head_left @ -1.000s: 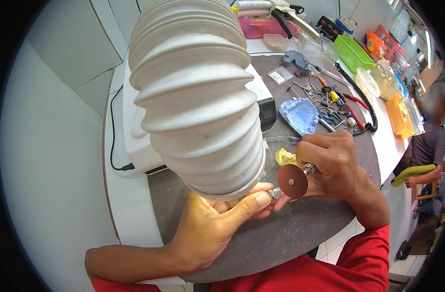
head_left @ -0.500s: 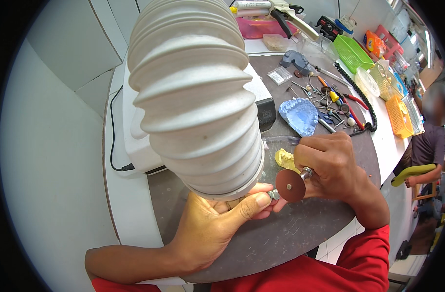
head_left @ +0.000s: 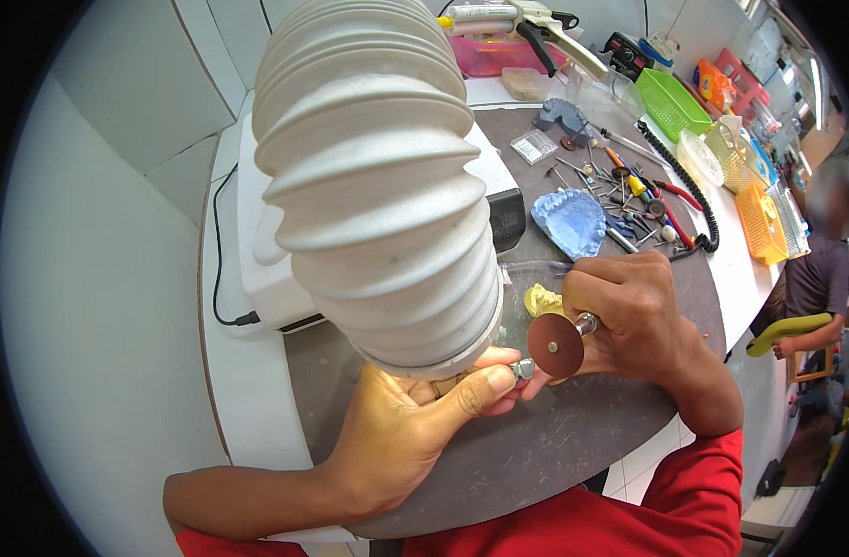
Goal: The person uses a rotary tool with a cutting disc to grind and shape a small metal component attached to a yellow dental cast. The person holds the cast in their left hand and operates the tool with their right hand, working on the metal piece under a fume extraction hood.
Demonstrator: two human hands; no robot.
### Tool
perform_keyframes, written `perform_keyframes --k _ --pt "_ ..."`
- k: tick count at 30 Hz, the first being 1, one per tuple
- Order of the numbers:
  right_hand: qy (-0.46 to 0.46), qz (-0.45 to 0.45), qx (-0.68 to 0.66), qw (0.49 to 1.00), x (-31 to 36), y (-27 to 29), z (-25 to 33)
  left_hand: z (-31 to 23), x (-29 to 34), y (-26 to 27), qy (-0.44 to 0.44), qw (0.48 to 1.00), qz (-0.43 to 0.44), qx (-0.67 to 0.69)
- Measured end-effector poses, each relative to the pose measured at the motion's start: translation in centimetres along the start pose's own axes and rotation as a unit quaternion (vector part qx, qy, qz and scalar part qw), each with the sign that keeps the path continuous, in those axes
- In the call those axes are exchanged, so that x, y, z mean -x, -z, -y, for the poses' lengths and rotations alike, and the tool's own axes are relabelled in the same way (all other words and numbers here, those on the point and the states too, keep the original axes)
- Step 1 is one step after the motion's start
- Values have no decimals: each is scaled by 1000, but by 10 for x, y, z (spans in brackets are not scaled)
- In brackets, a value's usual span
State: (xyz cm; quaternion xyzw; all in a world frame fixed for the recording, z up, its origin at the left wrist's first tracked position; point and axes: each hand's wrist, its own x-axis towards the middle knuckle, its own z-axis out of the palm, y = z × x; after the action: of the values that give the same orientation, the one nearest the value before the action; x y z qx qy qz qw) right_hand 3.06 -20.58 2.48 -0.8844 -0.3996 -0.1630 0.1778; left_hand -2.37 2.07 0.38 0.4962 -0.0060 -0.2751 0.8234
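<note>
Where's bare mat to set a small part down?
Largest free patch: the near part of the dark mat, between the left hand, right hand and red shirt. Smaller: left of the left hand, near side of the white machine. Crowded: far right, with loose metal bits and the blue cast.

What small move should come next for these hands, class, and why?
Probably a light pass of the brown disc along the small grey piece: the left hand pinches that piece near the white hose, and the right hand holds the silver tool with the disc close beside it. Whether disc and piece touch is unclear.
</note>
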Motion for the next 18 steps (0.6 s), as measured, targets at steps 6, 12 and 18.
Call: perform_keyframes --k 6,12,18 --pt "10 -2 2 1000 0 0 0 0 -1 1 -3 1000 5 -1" --pt "11 -7 -4 1000 0 -1 0 0 0 0 -4 1000 4 0" --pt "16 -6 -3 1000 -1 0 0 1 0 1 1 1000 1 0"
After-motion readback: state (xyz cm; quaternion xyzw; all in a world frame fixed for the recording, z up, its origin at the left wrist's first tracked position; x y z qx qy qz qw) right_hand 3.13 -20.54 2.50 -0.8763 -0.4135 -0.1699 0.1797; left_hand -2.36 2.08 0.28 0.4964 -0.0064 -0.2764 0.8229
